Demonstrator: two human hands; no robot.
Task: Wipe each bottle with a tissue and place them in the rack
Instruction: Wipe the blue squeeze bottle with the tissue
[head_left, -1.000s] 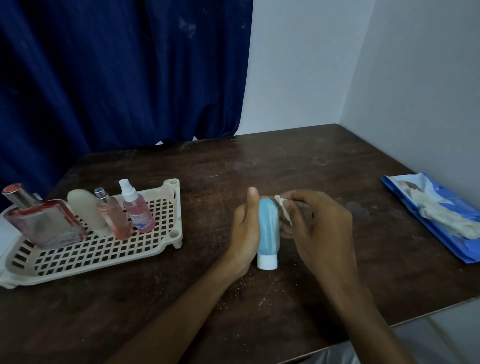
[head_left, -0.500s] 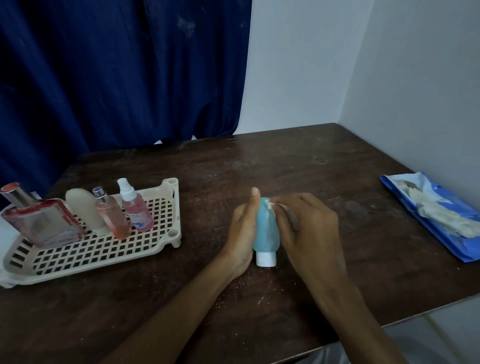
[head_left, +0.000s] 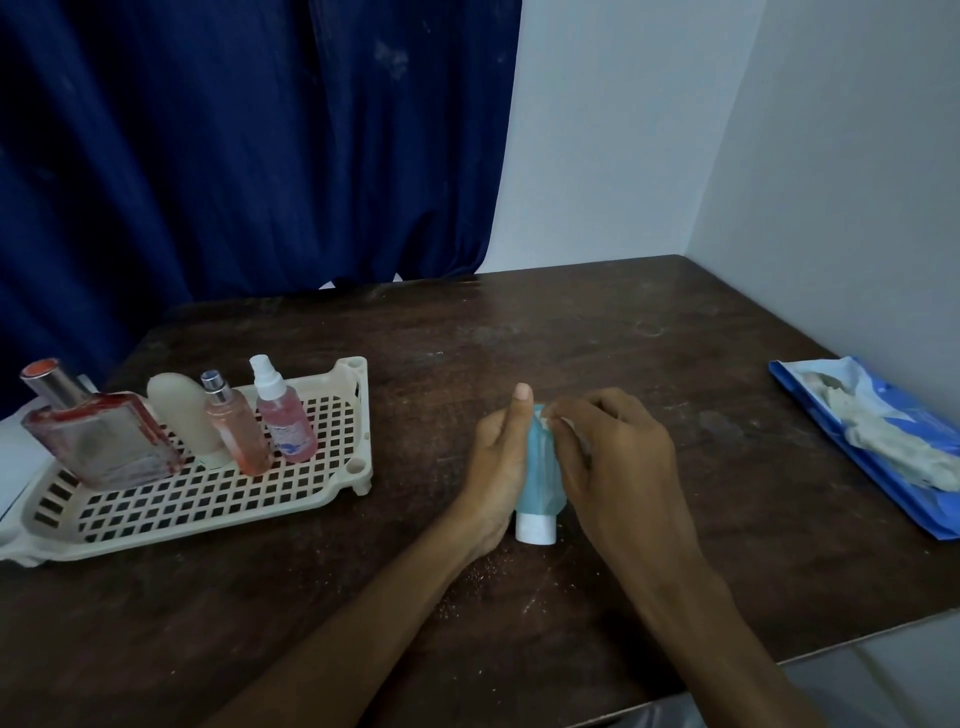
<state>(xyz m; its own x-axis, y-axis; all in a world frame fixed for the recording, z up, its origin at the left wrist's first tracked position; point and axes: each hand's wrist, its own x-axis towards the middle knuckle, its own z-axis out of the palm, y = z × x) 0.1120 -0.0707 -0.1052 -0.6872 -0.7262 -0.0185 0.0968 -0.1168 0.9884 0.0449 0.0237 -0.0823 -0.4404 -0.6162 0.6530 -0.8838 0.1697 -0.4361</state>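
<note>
1. Grips the blue bottle (head_left: 540, 467) in the left hand (head_left: 493, 457), palm against its left side, thumb pointing straight up beside it.
2. Holds the bottle upright near the middle of the table (head_left: 519, 338), white cap (head_left: 535, 527) downward; cannot tell whether the cap touches the table.
3. Pinches a small white tissue (head_left: 548, 423) in the curled fingers of the right hand (head_left: 608, 457) and presses it against the bottle's top end.
4. Shows the cream rack (head_left: 208, 499) on the left part of the table, well apart from both hands.
5. Shows four bottles standing along the rack's far side, left to right:
   - square red-tinted perfume bottle (head_left: 98, 441)
   - white rounded bottle (head_left: 182, 415)
   - slim pink spray bottle (head_left: 236, 431)
   - pink spray bottle with white nozzle (head_left: 285, 421)
6. Shows an opened blue tissue pack (head_left: 872, 447), crumpled tissue on top, at the table's right edge.
7. Shows a dark blue curtain (head_left: 234, 156) behind the table's far left.
</note>
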